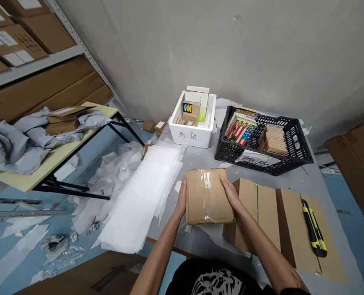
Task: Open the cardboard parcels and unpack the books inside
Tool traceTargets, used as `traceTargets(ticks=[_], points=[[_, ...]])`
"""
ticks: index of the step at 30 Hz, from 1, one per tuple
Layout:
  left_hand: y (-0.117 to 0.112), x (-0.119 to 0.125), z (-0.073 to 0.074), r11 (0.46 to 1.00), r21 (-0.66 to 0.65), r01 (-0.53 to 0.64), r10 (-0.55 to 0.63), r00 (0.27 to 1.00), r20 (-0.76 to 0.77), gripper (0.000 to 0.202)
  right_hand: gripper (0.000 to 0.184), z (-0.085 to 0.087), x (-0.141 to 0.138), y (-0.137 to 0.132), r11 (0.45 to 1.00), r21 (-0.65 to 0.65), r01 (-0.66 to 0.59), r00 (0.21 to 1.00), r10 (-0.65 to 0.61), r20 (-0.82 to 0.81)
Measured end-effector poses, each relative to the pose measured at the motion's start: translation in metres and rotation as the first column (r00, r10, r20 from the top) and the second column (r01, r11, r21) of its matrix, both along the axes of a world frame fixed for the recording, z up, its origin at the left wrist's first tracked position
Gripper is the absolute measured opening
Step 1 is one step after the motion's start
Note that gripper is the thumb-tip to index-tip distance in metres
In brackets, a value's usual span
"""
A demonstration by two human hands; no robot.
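Note:
Between my two hands is a small brown cardboard box (195, 196), with a shiny strip of clear tape down its middle. My left hand (181, 198) presses along its left side, while my right hand (230, 193) grips the right side near the far corner. To the right lies an opened cardboard box (266, 205), partly covered by my right forearm. A black and yellow utility knife (314, 229) rests on the cardboard flap there. Left of the held box, a stack of white foam sheets (141, 196) hangs over the table's edge.
A white foam bin (191, 135) with books stands against the wall. Beside it, a black plastic crate (263, 164) contains books. Packing scraps (108, 180) litter the floor at left. Grey bags (31, 139) cover a side table (77, 149), below shelves of cartons (16, 45).

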State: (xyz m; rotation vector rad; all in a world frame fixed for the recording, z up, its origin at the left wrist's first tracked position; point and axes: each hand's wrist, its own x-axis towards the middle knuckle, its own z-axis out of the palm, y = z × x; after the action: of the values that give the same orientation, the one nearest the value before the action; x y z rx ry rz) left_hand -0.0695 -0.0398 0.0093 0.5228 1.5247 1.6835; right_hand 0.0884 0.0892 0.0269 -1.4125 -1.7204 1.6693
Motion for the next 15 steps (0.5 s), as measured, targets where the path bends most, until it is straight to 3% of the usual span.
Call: traceTargets(ticks=[3, 5, 11, 15], points=[[-0.022, 0.001, -0.007, 0.997, 0.081, -0.009, 0.029, 0.97, -0.243, 0.066, 0.068, -0.005, 0.014, -0.015, 0.986, 0.164, -0.005, 0.993, 0.025, -0.115], [-0.04, 0.0, -0.017, 0.986, 0.162, 0.036, 0.028, 0.928, -0.372, 0.067, 0.067, -0.01, 0.023, -0.026, 0.979, 0.203, -0.034, 0.98, 0.073, -0.186], [-0.08, -0.002, -0.054, 0.959, 0.255, 0.123, 0.039, 0.835, -0.549, 0.065, 0.058, -0.016, 0.03, -0.05, 0.989, 0.094, -0.114, 0.959, 0.135, -0.25], [-0.105, 0.005, -0.057, 0.965, 0.157, 0.212, -0.092, 0.827, -0.555, 0.067, 0.056, -0.017, 0.032, -0.05, 0.986, 0.106, -0.132, 0.985, 0.142, -0.094]])
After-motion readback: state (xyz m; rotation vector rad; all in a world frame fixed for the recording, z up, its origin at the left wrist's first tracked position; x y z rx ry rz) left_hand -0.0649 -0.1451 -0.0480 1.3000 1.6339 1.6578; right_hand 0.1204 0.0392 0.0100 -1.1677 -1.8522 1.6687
